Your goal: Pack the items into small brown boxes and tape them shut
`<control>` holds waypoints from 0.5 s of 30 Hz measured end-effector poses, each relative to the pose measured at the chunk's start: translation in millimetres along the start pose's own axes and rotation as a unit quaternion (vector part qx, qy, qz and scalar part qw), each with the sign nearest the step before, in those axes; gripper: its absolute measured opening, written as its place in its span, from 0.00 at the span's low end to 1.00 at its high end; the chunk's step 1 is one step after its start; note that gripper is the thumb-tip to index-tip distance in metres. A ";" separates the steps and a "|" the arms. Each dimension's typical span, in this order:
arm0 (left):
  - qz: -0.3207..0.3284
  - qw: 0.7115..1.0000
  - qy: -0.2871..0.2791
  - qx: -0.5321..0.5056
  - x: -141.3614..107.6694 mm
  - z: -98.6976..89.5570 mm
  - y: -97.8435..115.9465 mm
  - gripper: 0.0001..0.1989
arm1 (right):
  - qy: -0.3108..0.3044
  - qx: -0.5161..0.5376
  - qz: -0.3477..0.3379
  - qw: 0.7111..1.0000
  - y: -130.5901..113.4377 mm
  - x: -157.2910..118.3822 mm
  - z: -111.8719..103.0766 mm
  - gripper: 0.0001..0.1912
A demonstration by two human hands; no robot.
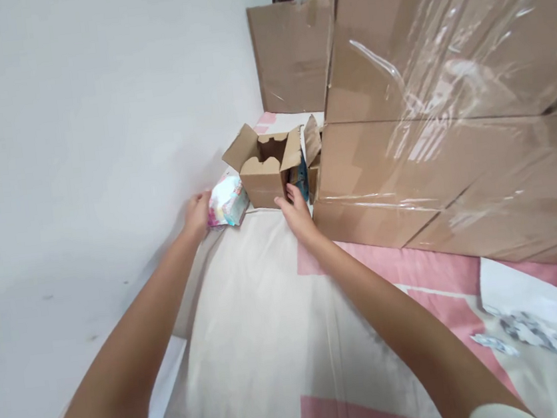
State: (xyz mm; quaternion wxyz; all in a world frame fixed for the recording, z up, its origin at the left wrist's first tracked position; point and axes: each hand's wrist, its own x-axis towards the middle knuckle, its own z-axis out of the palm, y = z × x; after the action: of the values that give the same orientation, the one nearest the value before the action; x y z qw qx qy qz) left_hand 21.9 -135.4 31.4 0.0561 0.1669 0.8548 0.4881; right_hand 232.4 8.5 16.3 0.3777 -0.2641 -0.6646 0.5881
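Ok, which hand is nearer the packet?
Left. The left hand is right at the packet's left end, fingers against it; the right hand is farther off to its right, at the open box's near right corner.

Pink-and-cream cloth bears an open cardboard box, plastic-wrapped cartons and a small patterned scrap.

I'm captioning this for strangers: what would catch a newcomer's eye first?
Probably the big expanse of shiny plastic-covered cardboard, filling the upper right. Next, near the middle, the small open carton, with the right hand at its near right corner and the left hand holding a colourful packet to its left.
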 end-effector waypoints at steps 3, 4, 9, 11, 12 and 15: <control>0.011 0.999 -0.045 0.019 -0.2 14.2 12.4 0.35 | -0.011 -0.035 0.018 0.999 -1.4 16.8 10.3 0.41; 0.020 0.998 -0.056 0.026 -1.8 19.6 16.1 0.41 | -0.011 -0.060 0.025 0.998 -2.2 21.5 13.9 0.46; 0.070 0.993 -0.081 0.056 -10.9 28.7 19.8 0.60 | 0.034 -0.163 0.040 0.985 0.2 37.3 28.8 0.58; 0.058 0.993 -0.081 0.055 -6.1 25.0 17.4 0.57 | 0.058 -0.188 0.017 0.980 5.9 41.8 30.0 0.51; 0.047 0.995 -0.075 0.049 -1.1 22.9 16.6 0.53 | 0.064 -0.197 0.004 0.978 9.3 43.7 29.2 0.48; 0.014 0.999 -0.052 0.004 18.6 20.6 17.5 0.43 | 0.059 -0.198 -0.031 0.978 19.6 46.4 24.2 0.41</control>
State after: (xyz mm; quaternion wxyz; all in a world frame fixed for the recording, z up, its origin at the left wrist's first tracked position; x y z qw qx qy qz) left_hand 13.9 -104.1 37.0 0.0936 0.2042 0.8501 0.4763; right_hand 184.2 34.6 5.4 0.3741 -0.3473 -0.7524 0.4164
